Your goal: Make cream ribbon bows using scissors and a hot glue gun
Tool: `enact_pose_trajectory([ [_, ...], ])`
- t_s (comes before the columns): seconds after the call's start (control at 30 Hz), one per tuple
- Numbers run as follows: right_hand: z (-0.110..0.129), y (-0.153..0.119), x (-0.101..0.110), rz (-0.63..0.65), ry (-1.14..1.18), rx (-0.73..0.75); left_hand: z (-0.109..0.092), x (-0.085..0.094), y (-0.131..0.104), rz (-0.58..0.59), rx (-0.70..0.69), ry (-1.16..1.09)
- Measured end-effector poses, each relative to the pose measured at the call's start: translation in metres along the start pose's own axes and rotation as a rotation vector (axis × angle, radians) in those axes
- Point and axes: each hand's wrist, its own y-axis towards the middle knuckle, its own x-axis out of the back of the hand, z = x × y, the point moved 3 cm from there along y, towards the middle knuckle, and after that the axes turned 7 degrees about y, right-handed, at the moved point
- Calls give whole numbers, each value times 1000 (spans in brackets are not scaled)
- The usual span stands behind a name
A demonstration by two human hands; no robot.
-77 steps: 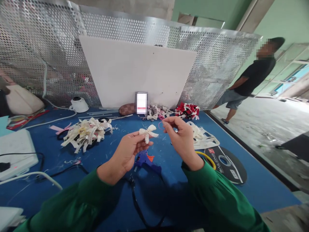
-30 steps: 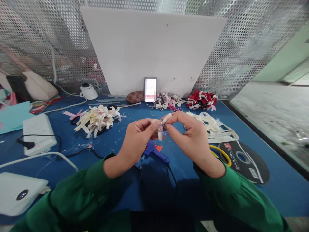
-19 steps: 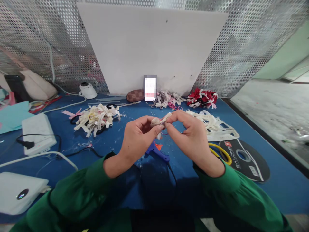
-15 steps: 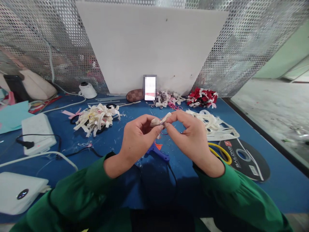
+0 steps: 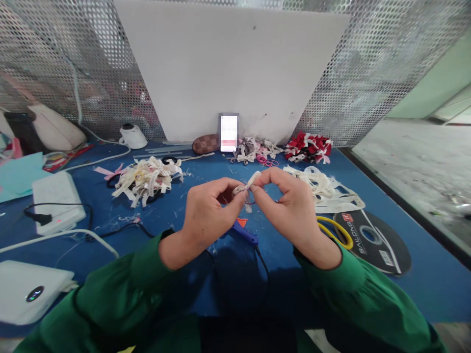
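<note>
Bare blue table (image 5: 176, 215) lies left of the hands; a glue gun (image 5: 243, 232) sits directly beneath them.

Ahead of you, a white board (image 5: 231, 68) leans on the perforated metal screen (image 5: 368, 68), red bows (image 5: 308, 148) heaped at its foot. Cream ribbon scraps (image 5: 147, 179) pile left, and a black disc (image 5: 375, 241) lies right on your blue table (image 5: 423, 289).

Only readable txt: "BAILONG" in white caps on the black disc (image 5: 371, 241), near right on the desk (image 5: 423, 289), w/ a small red logo mark beside it. White label on disc too small to read.
</note>
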Motion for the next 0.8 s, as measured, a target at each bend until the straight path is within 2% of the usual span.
enact_pose_trajectory([
  [0.37,0,1,2,2,-16,-1,6,2,3,65,52,-57],
  [0.6,-2,2,4,8,97,-114,3,4,8,137,181,-171],
  [0.8,-3,3,5,-1,159,-141,2,6,10,141,189,-206],
])
